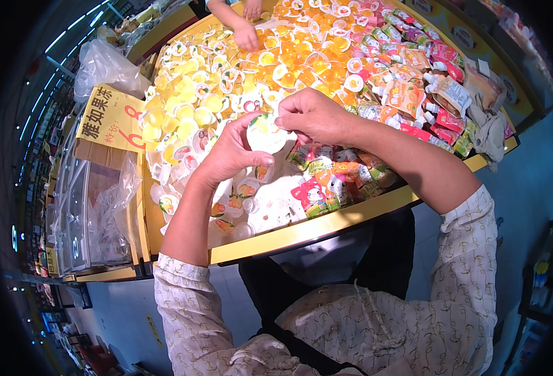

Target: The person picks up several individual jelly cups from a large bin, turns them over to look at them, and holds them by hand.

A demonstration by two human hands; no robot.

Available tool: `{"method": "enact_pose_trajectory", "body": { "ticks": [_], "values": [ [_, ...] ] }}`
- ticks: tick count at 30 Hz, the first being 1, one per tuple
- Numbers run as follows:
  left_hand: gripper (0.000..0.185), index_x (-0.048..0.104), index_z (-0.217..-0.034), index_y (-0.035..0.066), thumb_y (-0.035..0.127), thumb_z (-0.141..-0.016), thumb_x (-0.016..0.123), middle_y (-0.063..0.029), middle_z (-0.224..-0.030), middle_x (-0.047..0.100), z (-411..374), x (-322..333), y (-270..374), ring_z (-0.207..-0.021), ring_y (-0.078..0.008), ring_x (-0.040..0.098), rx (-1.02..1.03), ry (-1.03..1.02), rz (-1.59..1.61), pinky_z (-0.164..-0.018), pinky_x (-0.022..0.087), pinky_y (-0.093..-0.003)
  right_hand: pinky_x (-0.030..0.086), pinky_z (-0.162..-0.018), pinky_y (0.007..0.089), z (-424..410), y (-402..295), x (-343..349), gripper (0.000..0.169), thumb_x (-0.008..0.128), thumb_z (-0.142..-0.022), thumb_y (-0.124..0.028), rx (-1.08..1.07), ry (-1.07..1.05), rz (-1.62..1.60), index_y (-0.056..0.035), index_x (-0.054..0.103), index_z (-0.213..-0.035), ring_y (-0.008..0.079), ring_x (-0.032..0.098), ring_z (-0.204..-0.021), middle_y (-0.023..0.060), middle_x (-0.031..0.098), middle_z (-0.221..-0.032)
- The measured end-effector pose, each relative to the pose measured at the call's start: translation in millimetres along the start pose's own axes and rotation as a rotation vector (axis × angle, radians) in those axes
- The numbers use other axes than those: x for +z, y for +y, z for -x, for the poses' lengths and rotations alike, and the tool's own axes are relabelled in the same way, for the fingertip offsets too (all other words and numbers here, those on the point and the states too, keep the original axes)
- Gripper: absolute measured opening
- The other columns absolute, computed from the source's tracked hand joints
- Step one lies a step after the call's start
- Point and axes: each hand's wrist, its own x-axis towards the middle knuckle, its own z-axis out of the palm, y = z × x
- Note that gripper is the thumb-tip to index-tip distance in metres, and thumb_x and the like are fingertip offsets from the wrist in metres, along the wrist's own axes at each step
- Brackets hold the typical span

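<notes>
Over the display bin, my left hand (229,152) holds a jelly cup (266,135) between thumb and fingers. Its round, pale lid with a fruit print faces up. My right hand (316,117) has its thumb and forefinger pinched together at the right rim of that cup; whether a film edge is between them is hidden. Yellow jelly cups (182,105) lie piled beyond my left hand, and orange jelly cups (300,51) are heaped farther back. Below my right hand lie colourful drink pouches (333,185) with cartoon animals.
A yellow wooden edge (314,228) borders the bin in front of me. Spouted jelly pouches (405,96) fill the right side, with a grey cloth (490,136) at the corner. A yellow price sign (109,120) stands left. Another person's hand (246,36) reaches into the far cups.
</notes>
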Motion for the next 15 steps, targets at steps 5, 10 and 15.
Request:
{"method": "enact_pose_trajectory", "body": {
  "ticks": [5,10,15],
  "values": [
    [0.078,0.052,-0.126,0.007,0.009,-0.058,0.09,-0.0004,-0.102,0.065,1,4,6,-0.089,-0.0105,0.062,-0.047,-0.006,-0.093,-0.08,0.052,-0.0267,0.037,-0.041,0.0229,1,1,-1,0.028,0.056,-0.092,-0.018,-0.003,-0.032,-0.015,-0.0044,0.052,-0.068,0.0054,0.046,-0.044,-0.0019,0.048,-0.055],
    [0.072,0.057,-0.118,0.007,0.009,-0.055,0.091,0.0016,-0.104,0.062,7,10,16,-0.094,-0.008,0.056,-0.081,-0.015,-0.149,-0.087,0.046,-0.0262,0.038,-0.043,0.0226,2,0,2,0.028,0.056,-0.092,-0.019,-0.023,-0.072,0.025,-0.0043,0.053,-0.069,0.0059,0.047,-0.046,-0.0015,0.05,-0.055],
    [0.078,0.055,-0.12,0.008,0.014,-0.052,0.092,-0.0002,-0.103,0.062,11,7,15,-0.097,-0.0113,0.056,-0.06,-0.002,-0.315,-0.09,0.045,-0.0289,0.039,-0.045,0.023,3,-5,7,0.027,0.055,-0.092,-0.02,-0.032,-0.115,0.067,-0.0037,0.055,-0.071,0.0055,0.048,-0.048,-0.0012,0.052,-0.057]
  ]
}}
